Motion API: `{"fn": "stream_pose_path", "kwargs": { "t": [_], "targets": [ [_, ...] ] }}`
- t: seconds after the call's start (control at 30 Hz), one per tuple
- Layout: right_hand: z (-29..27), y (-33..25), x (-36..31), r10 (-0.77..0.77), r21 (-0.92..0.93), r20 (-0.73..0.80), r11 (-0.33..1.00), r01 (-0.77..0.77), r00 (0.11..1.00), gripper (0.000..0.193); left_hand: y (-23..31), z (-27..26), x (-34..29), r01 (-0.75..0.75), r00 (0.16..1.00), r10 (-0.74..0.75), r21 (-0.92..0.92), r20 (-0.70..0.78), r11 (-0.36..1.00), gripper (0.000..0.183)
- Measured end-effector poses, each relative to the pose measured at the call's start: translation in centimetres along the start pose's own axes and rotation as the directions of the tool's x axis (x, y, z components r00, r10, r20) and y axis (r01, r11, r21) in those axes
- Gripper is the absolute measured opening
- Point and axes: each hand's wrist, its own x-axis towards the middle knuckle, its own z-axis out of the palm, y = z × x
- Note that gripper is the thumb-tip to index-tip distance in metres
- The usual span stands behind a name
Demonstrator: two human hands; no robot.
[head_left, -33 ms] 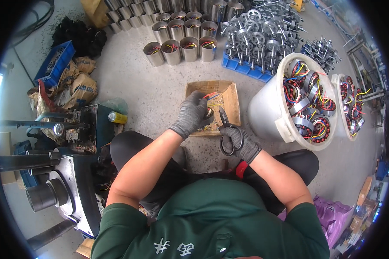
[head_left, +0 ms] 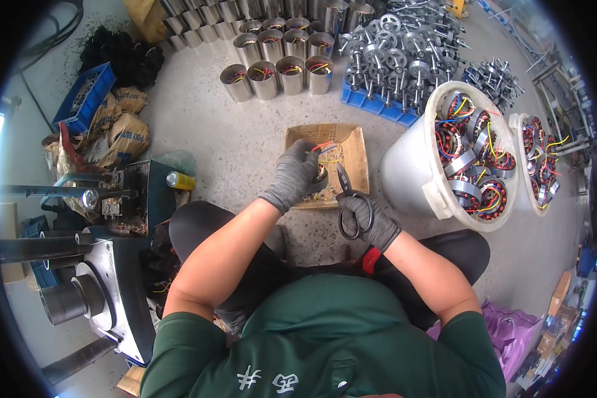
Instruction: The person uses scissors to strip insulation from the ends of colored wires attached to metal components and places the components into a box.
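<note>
My left hand (head_left: pixel 293 174), in a grey glove, is closed round a wound motor stator (head_left: pixel 322 175) above the cardboard box (head_left: pixel 356 152). The glove hides most of the stator; red and yellow lead wires (head_left: pixel 324 146) stick out past my fingers. Black-handled scissors (head_left: pixel 355 215) are in my gloved right hand (head_left: pixel 377 225), at the box's near right corner. Their blades (head_left: pixel 343 179) point up and away from me, apart from the stator. Small scraps (head_left: pixel 328 194) lie in the box.
At right stand a white bucket (head_left: pixel 404 169) of stators and a second bucket (head_left: pixel 519 152). Metal cylinders (head_left: pixel 264 83) with wires inside line the far floor. Metal shafts (head_left: pixel 395 60) are piled over a blue crate (head_left: pixel 371 103). A machine (head_left: pixel 116 278) and yellow can (head_left: pixel 181 180) are at left.
</note>
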Motion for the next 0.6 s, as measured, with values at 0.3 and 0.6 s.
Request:
{"fn": "stream_pose_path", "kwargs": {
  "t": [0.3, 0.6],
  "targets": [
    [0.4, -1.6, -1.7, -0.190, -0.068, 0.056, 0.979, 0.194, 0.980, 0.040, 0.0, -0.5, 0.0, -0.023, 1.000, 0.024, 0.097, -0.010, 0.995, 0.022],
    [0.4, -4.1, -2.3, -0.014, -0.118, 0.099, 0.993, 0.025, 0.995, 0.031, -0.9, -0.3, 0.0, -0.053, 0.994, 0.037, 0.163, 0.100, 0.985, 0.025]
  ]
}}
